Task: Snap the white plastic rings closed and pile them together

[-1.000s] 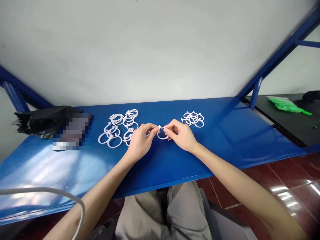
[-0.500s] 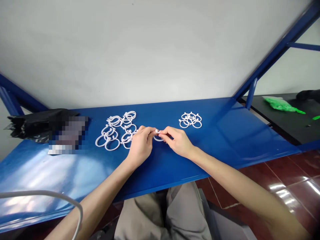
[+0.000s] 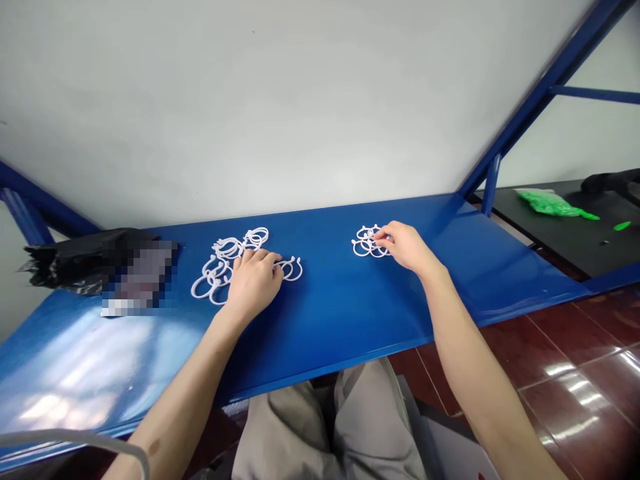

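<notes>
White open rings with small ball ends, looking like shower curtain rings, lie in two groups on the blue table point(image 3: 325, 320). Over the larger left pile point(image 3: 203, 287) rests my left hand point(image 3: 257, 277), its fingers curled down onto rings and hiding part of them. A couple of white curtain rings point(image 3: 299, 270) stick out to the right of its fingertips. At the smaller right group point(image 3: 363, 248), my right hand point(image 3: 403, 243) pinches a ring between thumb and fingers, low over the others. That ring is partly hidden by the fingers.
A black plastic bag point(image 3: 75, 257) and a blurred-out packet point(image 3: 145, 273) lie on the left. A grey cable point(image 3: 75, 437) crosses the lower left corner. Blue frame posts point(image 3: 493, 183) stand at the right, with a green bag point(image 3: 550, 202) on a black table beyond.
My hands, together at the centre before, have parted. The right hand has carried a ring to the right group; the left has gone back over the left pile, where some rings now reach further right.
</notes>
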Demonstrator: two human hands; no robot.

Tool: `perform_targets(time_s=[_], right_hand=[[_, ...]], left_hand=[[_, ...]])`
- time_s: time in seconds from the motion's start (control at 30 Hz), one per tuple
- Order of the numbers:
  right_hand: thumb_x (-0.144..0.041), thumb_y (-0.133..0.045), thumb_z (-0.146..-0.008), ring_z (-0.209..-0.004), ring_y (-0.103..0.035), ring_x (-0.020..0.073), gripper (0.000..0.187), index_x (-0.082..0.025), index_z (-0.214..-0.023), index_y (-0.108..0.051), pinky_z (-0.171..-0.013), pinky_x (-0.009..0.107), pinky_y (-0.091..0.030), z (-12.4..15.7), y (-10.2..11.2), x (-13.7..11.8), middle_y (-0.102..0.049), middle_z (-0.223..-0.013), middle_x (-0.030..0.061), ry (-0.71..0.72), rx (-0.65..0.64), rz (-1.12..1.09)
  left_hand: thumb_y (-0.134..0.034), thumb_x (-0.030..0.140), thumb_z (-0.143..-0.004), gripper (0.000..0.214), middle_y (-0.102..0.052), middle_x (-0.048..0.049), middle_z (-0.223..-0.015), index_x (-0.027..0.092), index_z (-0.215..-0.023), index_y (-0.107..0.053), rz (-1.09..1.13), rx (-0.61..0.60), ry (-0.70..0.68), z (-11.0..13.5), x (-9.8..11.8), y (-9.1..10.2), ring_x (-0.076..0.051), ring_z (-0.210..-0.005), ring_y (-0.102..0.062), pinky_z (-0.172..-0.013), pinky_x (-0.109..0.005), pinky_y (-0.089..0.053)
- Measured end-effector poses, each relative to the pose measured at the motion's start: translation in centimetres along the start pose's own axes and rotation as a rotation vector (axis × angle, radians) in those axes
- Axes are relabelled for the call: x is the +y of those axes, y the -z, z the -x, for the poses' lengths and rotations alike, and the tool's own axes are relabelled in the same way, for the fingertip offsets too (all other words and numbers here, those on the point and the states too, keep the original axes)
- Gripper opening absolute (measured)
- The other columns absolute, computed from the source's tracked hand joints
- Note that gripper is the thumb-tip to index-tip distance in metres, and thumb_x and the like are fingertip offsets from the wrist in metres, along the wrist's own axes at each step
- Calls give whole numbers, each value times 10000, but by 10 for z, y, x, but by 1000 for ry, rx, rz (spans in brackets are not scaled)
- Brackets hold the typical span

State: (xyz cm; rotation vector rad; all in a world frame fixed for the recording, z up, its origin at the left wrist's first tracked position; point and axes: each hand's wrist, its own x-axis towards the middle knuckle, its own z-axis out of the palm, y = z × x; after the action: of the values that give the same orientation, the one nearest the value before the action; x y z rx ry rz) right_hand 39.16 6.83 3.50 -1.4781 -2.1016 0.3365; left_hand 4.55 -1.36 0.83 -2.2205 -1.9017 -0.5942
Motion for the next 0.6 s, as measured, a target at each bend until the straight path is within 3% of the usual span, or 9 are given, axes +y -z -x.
perform_targets(time_s=[0.17,0.33,0.6], right_hand=[[-171,-643,-890,-713,-607,154,141,-220,-913,-773,-718,335,-492,2,-7,2,-681,-950,50,13,-6,2],[-151,-631,-895,-717,-603,154,170,-208,-989,-761,-769,359,-500,1,-9,0,-664,-974,56,13,8,24],[-247,-607,-951,-747,-626,179,142,-205,-994,-736,-748,361,-513,5,-11,-24,-687,-978,64,61,135,-49]], left_hand=[[-512,342,-933,235,-748,-113,-989,230,-905,-716,46,-14,15,-1,4,3,-357,-1001,-576,-879,-533,-437],[-553,275,-894,141,-736,-95,-931,232,-817,-662,50,-32,46,-1,8,5,-343,-984,-580,-875,-503,-419],[-549,256,-907,90,-720,-73,-855,240,-833,-598,94,51,89,-2,17,12,-325,-993,-594,-918,-486,-392]])
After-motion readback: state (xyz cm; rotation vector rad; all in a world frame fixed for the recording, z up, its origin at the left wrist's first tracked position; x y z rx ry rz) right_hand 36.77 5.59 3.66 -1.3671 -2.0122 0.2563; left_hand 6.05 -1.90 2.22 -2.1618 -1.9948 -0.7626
